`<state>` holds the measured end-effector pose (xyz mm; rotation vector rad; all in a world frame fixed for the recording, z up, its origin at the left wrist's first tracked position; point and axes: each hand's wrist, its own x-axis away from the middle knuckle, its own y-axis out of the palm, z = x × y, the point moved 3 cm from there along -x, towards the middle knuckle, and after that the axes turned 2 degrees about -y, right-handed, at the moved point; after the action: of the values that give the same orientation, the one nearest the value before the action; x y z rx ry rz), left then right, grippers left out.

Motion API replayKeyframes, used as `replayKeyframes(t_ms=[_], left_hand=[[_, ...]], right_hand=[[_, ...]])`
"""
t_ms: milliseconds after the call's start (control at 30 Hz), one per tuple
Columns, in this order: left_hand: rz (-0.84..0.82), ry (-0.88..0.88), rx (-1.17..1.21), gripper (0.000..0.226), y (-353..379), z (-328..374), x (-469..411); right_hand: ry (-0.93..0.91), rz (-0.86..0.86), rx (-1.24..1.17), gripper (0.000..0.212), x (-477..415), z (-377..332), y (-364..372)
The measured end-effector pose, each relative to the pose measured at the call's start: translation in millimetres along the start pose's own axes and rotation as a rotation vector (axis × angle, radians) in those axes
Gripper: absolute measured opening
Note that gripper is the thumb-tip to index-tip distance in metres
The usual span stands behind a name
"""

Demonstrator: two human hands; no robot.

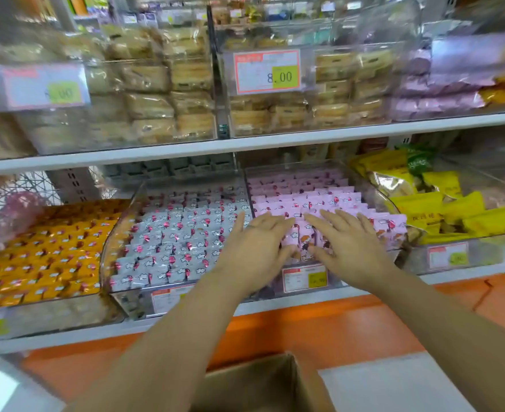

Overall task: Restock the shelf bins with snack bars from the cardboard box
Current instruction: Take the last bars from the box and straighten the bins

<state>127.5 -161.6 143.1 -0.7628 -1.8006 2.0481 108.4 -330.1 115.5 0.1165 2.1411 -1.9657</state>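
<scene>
Snack bars: the pink snack bars (319,200) stand on edge in tight rows inside the clear shelf bin (246,185), on the lower shelf (290,303). The front rows lie under the hands.
Handling: these are judged light, small foil-wrapped packets. The wrappers look slick and crinkly, and the contents could probably be crushed if squeezed hard. A loose row would likely topple like dominoes.
Where to hold: best taken by the short ends or flat sides, several at once between two palms. Rows can be pressed level from the top edges.
Left hand: the left hand (260,242) reaches forward, palm down. Its fingers are straight and spread on the front-left packets, and its thumb is tucked toward the upright ones between the hands.
Right hand: the right hand (349,242) mirrors it, fingers fanned over the front-right rows.
Grip: apart on both hands, flat and pressing, with nothing enclosed as far as can be seen.
Box: the cardboard box (263,382) sits low beneath the forearms, and its inside cannot be made out.
Neighbours: the grey bars (180,233) lie just left of the bin and the yellow packets (441,209) just right.
</scene>
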Motion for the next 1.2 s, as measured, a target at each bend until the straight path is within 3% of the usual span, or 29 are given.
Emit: replayKeyframes(t_ms=[100,167,267,367,600,733,867,933,1000,1133,1200], left_hand=[[-0.050,-0.004,-0.099,0.059,19,13,-18],[0.000,0.000,-0.136,0.059,25,16,-18],[0.209,0.055,-0.177,0.043,34,19,-4],[0.228,0.044,-0.124,0.046,39,21,3],[-0.064,-0.056,-0.173,0.062,45,28,-10],[-0.038,-0.012,-0.206,0.062,39,37,3],[-0.167,-0.056,-0.071,0.054,23,33,-19],[-0.056,-0.076,0.021,0.049,11,33,-45],[0.005,-0.104,0.091,0.047,10,38,-73],[-0.059,-0.136,0.203,0.049,30,52,-130],[-0.117,-0.181,0.195,0.049,43,53,-155]], right_hand=[[-0.063,-0.004,-0.018,0.073,-8,6,2],[-0.106,0.052,-0.042,0.064,-7,6,3],[-0.138,0.184,-0.059,0.044,11,6,11],[-0.173,0.226,-0.077,0.045,23,8,17],[-0.172,0.095,-0.066,0.047,7,13,14],[-0.210,0.052,-0.046,0.052,25,14,19],[-0.209,-0.034,-0.396,0.045,15,23,-12],[-0.127,0.154,-0.494,0.037,2,44,-31],[-0.002,0.349,-0.335,0.040,-7,74,-42],[0.113,0.100,-0.229,0.071,-17,117,-19],[0.086,0.047,-0.213,0.068,-14,122,-9]])
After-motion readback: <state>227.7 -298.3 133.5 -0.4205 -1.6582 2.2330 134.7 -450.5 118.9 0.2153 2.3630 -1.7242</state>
